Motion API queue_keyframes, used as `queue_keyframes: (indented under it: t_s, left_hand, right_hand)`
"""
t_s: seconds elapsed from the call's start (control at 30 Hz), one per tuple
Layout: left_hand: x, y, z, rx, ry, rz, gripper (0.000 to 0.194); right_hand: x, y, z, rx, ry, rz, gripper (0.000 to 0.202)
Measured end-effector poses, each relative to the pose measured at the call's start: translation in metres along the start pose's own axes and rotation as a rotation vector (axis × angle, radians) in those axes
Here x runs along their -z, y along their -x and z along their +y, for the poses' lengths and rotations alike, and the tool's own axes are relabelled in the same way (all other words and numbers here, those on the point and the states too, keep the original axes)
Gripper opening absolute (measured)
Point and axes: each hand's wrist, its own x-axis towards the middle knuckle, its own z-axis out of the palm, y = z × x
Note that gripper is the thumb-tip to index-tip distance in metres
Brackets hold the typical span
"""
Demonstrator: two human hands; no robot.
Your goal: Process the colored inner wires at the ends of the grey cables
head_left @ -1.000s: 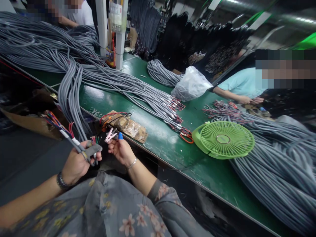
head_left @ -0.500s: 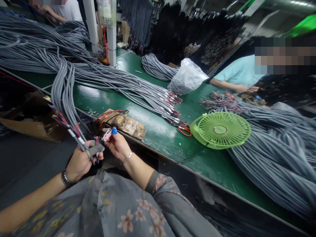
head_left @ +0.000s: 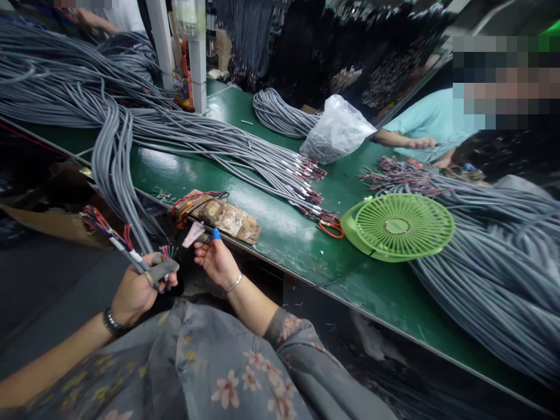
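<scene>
My left hand [head_left: 139,287], with grey covers on some fingers, is closed around several grey cables [head_left: 136,226]. Their stripped ends, with coloured wires [head_left: 105,224], stick out beyond the fist, and a small fan of thin wires [head_left: 167,252] rises above the thumb. My right hand [head_left: 217,261], a blue cover on one fingertip, pinches a small pinkish piece [head_left: 193,234] at the table edge. The two hands are apart. Just beyond the right hand lies a taped brown block [head_left: 231,219] with red and black leads.
Long bundles of grey cable [head_left: 210,140] cross the green table [head_left: 271,233]. A green fan [head_left: 397,226], a plastic bag [head_left: 335,131] and more cables [head_left: 490,280] lie to the right. A person in light blue [head_left: 422,125] works across the table. An open carton [head_left: 52,224] is at left.
My right hand has moved a little right, away from my left hand, and the pinkish piece has turned. My left hand has shifted slightly left and down. The person across has moved their hands.
</scene>
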Motion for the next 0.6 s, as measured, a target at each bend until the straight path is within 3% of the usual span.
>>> queue_keyframes:
  t_s: [0.33, 0.47, 0.6]
  left_hand:
    - [-0.006, -0.006, -0.008, -0.044, -0.039, -0.076, 0.044]
    - [-0.008, -0.003, -0.014, -0.010, -0.046, -0.126, 0.037]
    - [-0.009, -0.001, -0.028, -0.064, -0.085, -0.226, 0.025]
  right_hand:
    - [0.020, 0.015, 0.005, 0.148, 0.156, -0.029, 0.035]
    - [0.026, 0.026, 0.008, 0.200, 0.310, -0.061, 0.035]
    - [0.027, 0.043, 0.009, 0.346, 0.488, -0.133, 0.036]
